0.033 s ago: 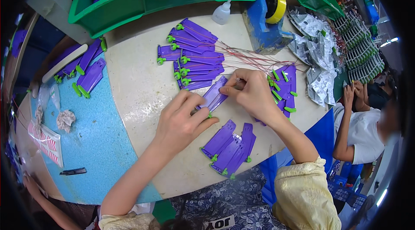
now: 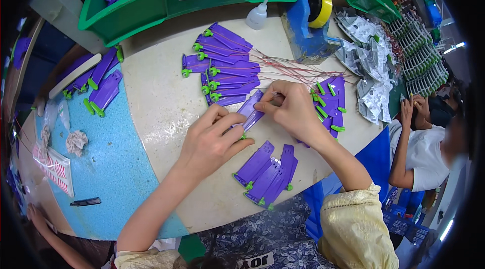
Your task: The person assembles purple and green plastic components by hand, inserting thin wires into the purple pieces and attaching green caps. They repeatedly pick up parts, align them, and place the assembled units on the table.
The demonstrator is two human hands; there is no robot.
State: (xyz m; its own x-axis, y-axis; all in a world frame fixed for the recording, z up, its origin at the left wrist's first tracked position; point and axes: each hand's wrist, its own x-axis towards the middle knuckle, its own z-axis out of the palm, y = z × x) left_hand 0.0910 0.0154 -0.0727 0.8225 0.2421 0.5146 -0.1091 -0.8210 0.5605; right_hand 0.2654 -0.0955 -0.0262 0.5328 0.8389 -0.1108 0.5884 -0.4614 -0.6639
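Your two bare hands (image 2: 208,141) share one slim purple plastic panel (image 2: 248,110). You face one upright translucent squeeze bottle (image 2: 256,18) and one blue tape dispenser (image 2: 303,41).

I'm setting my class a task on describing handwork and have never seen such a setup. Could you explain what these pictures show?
There is no machine: a person works with bare hands. The view is from a wide fisheye camera worn on the head, looking down, so straight edges bend near the rim. The left hand and right hand both have fingers on a flat purple plastic piece. Beyond it on the cream tabletop lie flat purple plastic pieces with green ends and thin reddish wires. Farther back stand a translucent white squeeze bottle, a blue tape dispenser and a long green plastic tray.
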